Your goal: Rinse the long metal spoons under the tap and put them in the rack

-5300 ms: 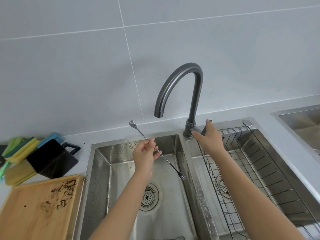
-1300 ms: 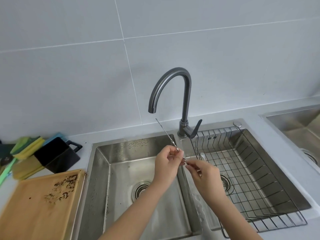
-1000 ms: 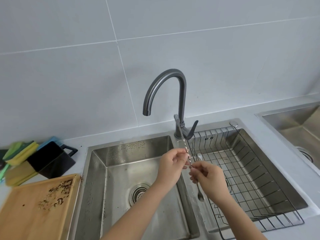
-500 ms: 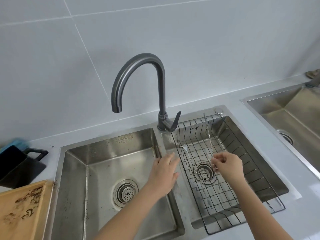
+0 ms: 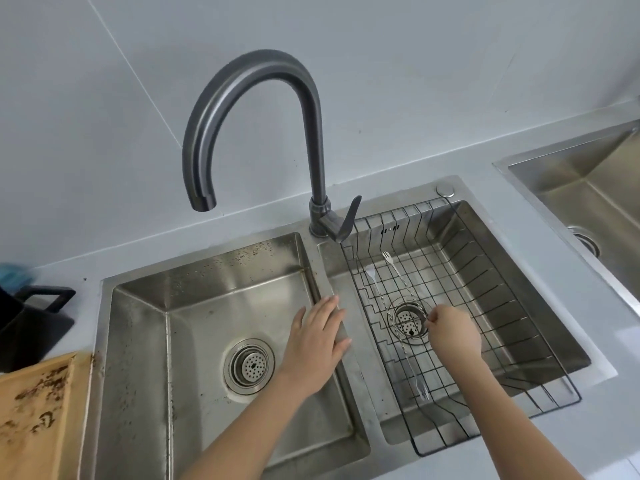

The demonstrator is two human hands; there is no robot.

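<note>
Right hand [image 5: 452, 336], grip pinched shut on a long spoon [image 5: 401, 277] whose forked end points to 11 o'clock, low over the wire rack [image 5: 502, 299] in the right basin. A second spoon [image 5: 381, 299] lies in the rack just beside it at 9 o'clock. Left hand [image 5: 317, 344], open and flat, rests on the divider between basins; the tap [image 5: 277, 109] stands at 12 o'clock.

Two bare forearms, no sleeves; left hand [image 5: 317, 341], right hand [image 5: 453, 332], no rings, watch or gloves.
</note>
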